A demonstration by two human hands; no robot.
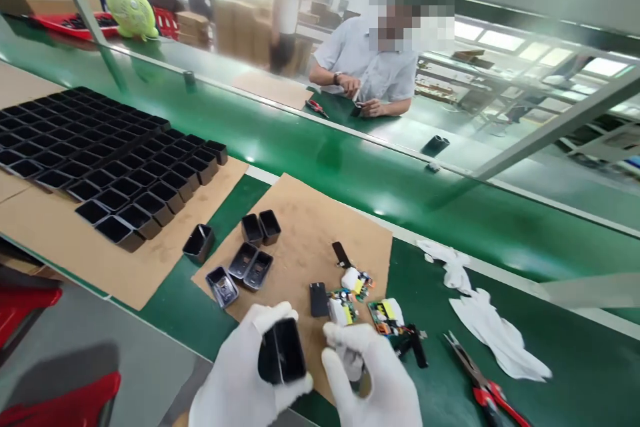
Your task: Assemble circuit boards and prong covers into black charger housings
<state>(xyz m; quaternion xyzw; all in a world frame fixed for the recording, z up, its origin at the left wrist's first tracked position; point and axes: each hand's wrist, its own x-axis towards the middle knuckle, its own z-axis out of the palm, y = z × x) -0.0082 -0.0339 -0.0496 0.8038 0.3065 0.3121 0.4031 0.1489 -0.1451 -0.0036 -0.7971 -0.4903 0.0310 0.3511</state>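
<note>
Both my hands wear white gloves at the bottom of the head view. My left hand (240, 373) grips an open black plastic housing (283, 351), its hollow side facing up. My right hand (373, 377) is beside it, fingers curled around a small white part (352, 361) that is mostly hidden. Just beyond the hands, on a brown cardboard sheet (305, 227), lie small circuit boards (345, 307) with white and yellow components, a flat black cover (319, 299) and several loose black housings (250, 263).
A large block of black housings (95, 160) fills the cardboard at left. Red-handled pliers (483, 383) and white cloths (493, 330) lie on the green belt at right. A person across the conveyor (370, 73) handles a small part. Red bins (30, 307) sit lower left.
</note>
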